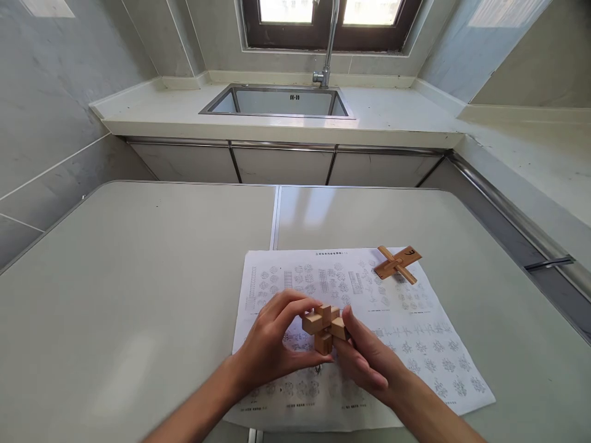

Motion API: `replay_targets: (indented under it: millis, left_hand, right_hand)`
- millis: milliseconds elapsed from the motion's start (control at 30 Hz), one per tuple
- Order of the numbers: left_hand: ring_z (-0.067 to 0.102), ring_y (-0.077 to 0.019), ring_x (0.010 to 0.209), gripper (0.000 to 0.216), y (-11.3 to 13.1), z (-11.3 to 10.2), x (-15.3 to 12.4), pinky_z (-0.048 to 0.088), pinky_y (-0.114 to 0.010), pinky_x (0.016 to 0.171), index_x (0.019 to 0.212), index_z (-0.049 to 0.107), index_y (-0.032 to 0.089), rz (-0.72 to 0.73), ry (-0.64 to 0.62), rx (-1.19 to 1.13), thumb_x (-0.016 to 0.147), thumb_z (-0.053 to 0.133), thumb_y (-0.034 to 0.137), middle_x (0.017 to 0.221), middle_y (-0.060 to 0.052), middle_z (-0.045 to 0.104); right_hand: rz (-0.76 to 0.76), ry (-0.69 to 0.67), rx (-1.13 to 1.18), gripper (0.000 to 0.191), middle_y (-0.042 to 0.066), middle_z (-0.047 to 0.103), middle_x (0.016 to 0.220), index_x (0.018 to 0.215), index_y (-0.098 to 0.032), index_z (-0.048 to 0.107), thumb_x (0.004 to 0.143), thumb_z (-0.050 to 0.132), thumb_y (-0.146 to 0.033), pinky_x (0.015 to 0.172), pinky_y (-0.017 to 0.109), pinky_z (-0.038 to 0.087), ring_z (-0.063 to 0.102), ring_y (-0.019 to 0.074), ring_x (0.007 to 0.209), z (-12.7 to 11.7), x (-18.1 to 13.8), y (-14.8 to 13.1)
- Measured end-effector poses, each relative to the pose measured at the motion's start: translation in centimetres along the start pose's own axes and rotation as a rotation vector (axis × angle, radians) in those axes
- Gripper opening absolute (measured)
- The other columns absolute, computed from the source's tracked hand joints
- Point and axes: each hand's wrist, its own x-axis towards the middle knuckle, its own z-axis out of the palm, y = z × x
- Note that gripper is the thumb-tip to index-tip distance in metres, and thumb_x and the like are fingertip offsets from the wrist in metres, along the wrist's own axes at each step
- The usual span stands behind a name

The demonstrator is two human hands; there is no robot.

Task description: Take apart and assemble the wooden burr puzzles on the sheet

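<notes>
Between my two hands is a wooden burr puzzle (324,326), its interlocked blocks sticking out in several directions. My left hand (279,335) grips it from the left, with fingers over the top and the thumb under the bottom block. From the right, my right hand (369,354) holds it, the thumb against the right-hand block and the fingers beneath. Below the hands lies a white instruction sheet (443,335) printed with rows of small puzzle diagrams. The sides of the puzzle facing my palms are hidden.
A wooden cross-shaped puzzle (397,263) rests on the sheet's far right corner. The pale table (161,277) has a seam down its middle. Beyond it stand a counter (392,104), a sink (277,98) and a faucet (327,61) under a window.
</notes>
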Motion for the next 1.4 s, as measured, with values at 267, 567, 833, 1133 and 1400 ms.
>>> replay_targets:
  millis: [267, 567, 833, 1133, 1400]
  left_hand:
    - [0.071, -0.0266, 0.108, 0.07, -0.1, -0.2, 0.2, 0.059, -0.042, 0.095, 0.135, 0.053, 0.027, 0.044, -0.018, 0.053, 0.079, 0.092, 0.041, 0.121, -0.01, 0.072]
    - [0.076, -0.025, 0.107, 0.075, 0.3, -1.5, 0.7, 0.06, -0.038, 0.097, 0.135, 0.051, 0.03, -0.227, -0.034, -0.219, 0.074, 0.095, 0.035, 0.117, -0.004, 0.076]
    - [0.076, -0.0232, 0.104, 0.078, 0.3, -0.4, 0.2, 0.062, -0.037, 0.095, 0.128, 0.057, 0.028, -0.181, 0.123, -0.186, 0.065, 0.101, 0.038, 0.114, -0.003, 0.076]
    - [0.077, -0.0228, 0.098, 0.075, 0.6, -0.1, -0.1, 0.064, -0.038, 0.09, 0.128, 0.056, 0.028, -0.198, 0.058, -0.197, 0.067, 0.1, 0.035, 0.112, -0.003, 0.077]
    - [0.074, -0.0244, 0.104, 0.072, 1.0, -0.7, 0.4, 0.058, -0.039, 0.1, 0.125, 0.062, 0.027, -0.32, 0.04, -0.358, 0.065, 0.1, 0.031, 0.111, -0.003, 0.076]
  right_hand:
    - [-0.017, 0.026, 0.024, 0.074, -0.012, 0.027, 0.029, 0.052, -0.017, 0.051, 0.086, 0.066, -0.081, 0.029, 0.018, 0.009, 0.014, 0.0, 0.022, 1.0, -0.3, -0.4]
    - [-0.002, -0.074, -0.127, 0.074, -0.01, 0.031, 0.034, 0.048, -0.018, 0.043, 0.092, 0.066, -0.073, 0.032, 0.019, 0.011, 0.017, 0.0002, 0.026, 0.8, -0.6, -2.0]
    - [-0.152, 0.096, -0.207, 0.067, -0.01, 0.029, 0.04, 0.051, -0.02, 0.042, 0.087, 0.074, -0.068, 0.04, 0.021, 0.014, 0.018, 0.0035, 0.038, 2.0, -0.4, -1.1]
    - [-0.107, 0.059, -0.267, 0.05, -0.012, 0.035, 0.04, 0.076, -0.021, 0.054, 0.087, 0.074, -0.066, 0.04, 0.02, 0.018, 0.017, 0.0051, 0.038, 1.3, -0.6, -0.5]
    - [-0.456, 0.365, -0.787, 0.041, -0.005, 0.056, 0.064, 0.117, -0.02, 0.06, 0.103, 0.057, -0.059, 0.051, 0.024, 0.041, 0.048, 0.0124, 0.051, 1.5, -1.1, -1.2]
